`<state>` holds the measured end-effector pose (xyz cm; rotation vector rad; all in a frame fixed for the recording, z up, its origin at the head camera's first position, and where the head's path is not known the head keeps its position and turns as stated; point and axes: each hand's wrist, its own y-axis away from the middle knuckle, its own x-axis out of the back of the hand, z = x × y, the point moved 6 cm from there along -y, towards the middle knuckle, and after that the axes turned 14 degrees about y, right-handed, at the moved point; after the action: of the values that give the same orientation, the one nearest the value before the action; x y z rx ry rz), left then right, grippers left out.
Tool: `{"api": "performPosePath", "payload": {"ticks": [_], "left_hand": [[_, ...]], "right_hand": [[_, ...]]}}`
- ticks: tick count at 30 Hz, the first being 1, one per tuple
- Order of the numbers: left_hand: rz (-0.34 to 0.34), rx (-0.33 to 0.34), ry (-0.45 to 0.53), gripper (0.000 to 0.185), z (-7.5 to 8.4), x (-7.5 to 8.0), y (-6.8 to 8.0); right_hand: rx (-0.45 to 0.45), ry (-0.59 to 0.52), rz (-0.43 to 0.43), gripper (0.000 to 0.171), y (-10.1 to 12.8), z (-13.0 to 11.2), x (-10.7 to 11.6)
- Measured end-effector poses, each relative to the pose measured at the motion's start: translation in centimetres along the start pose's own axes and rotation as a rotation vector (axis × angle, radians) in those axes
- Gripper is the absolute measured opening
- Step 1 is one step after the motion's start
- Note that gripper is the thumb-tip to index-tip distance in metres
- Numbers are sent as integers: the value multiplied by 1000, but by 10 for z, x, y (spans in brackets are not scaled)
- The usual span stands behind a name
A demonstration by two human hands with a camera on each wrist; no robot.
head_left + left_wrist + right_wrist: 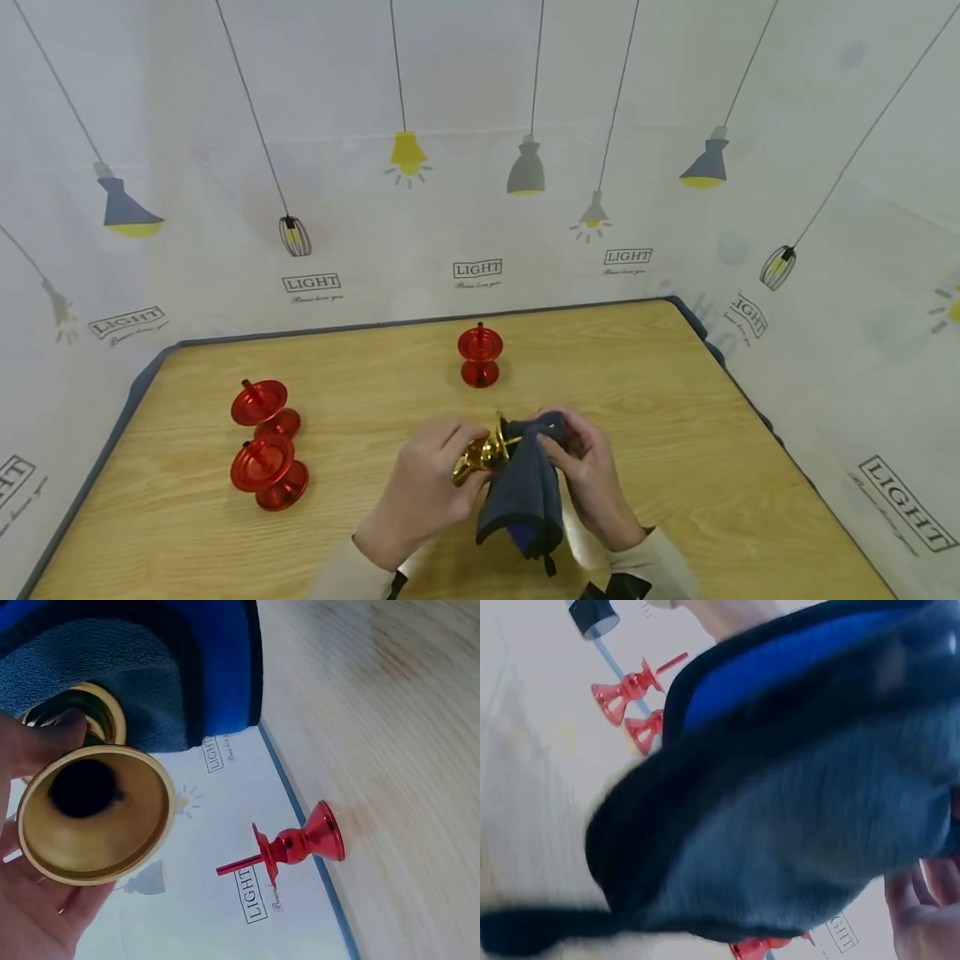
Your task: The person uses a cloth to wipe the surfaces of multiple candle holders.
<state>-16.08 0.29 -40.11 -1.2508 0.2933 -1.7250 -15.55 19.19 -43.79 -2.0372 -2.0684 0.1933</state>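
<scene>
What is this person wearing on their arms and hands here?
Both hands are bare, with no gloves or rings visible. The left hand and right hand come out of light beige long sleeves. Dark straps sit at both wrists.

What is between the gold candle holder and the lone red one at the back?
Only bare wooden table lies between the gold candle holder and the lone red candle holder, as the head view shows.
</scene>
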Motion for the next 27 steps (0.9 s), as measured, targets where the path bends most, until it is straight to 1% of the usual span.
{"api": "performPosePath", "payload": {"ticks": [2, 4, 6, 8, 11, 14, 15, 17, 18, 19, 20, 21, 23, 25, 27], "left_hand": [[-30, 30, 58, 42, -3, 0, 2], [-90, 94, 155, 38, -7, -1, 3], [-161, 183, 290, 33, -13, -1, 5], [-237, 283, 450, 30, -19, -3, 7], [-336, 391, 678, 28, -29, -7, 10], [-426, 464, 896, 31, -42, -13, 15], [-449, 478, 948, 34, -45, -14, 17], [-466, 509, 1006, 37, -51, -15, 20], [-457, 511, 996, 38, -53, -15, 21], [-431, 500, 971, 37, -53, -14, 21], [-393, 485, 922, 35, -51, -12, 20], [-348, 449, 843, 34, -49, -9, 19], [-251, 338, 622, 37, -40, -4, 15], [-152, 205, 384, 43, -27, 1, 10], [-68, 91, 170, 48, -16, 4, 5]], "right_hand": [[16, 3, -33, 20, 1, 0, -1], [42, 23, -73, 21, 2, -1, -1], [69, 53, -110, 20, 2, -2, -1], [95, 76, -142, 21, 2, -3, -2], [103, 76, -186, 21, 3, -4, -3], [138, 64, -219, 22, 3, -6, -7], [145, 64, -226, 22, 2, -7, -8], [159, 69, -225, 22, 2, -7, -10], [158, 75, -217, 22, 2, -7, -10], [151, 86, -204, 22, 2, -7, -10], [138, 97, -185, 22, 1, -6, -10], [119, 104, -163, 22, 1, -6, -10], [75, 101, -116, 22, 0, -5, -8], [51, 86, -75, 23, -1, -4, -7], [32, 54, -51, 25, -2, -4, -6]]}}
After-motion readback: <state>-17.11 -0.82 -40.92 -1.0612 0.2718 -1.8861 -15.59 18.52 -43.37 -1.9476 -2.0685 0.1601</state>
